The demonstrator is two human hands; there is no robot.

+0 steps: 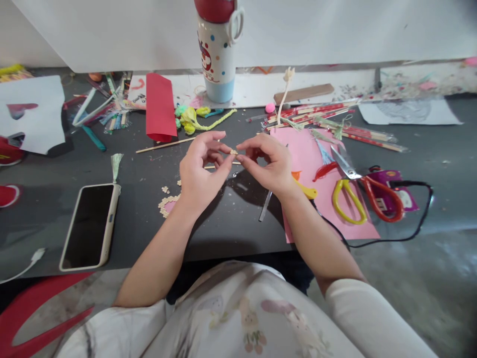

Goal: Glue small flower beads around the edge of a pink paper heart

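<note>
Left hand point(203, 171) and right hand point(271, 161) are pinching a tiny, bumpy cream cluster point(233, 152). Knobbly cream arc point(161, 207) is lying toward the table's point(227, 223) front edge.

Red script point(211, 79) is curling across the bottle point(219, 57); dark handwriting point(138, 101) is showing to the bottle's left, neither reading legibly.

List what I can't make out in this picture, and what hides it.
In the head view:
Small beige piece: too tiny, partly covered by the left hand and right hand.
Beige-edged pink piece: right part hidden behind the left hand.
Yellow object: partly hidden by the right hand's wrist; its kind is unclear.
Red bottle lid: top cut off by the upper edge.
Gray drawing: too blurred to tell its subject.
</note>
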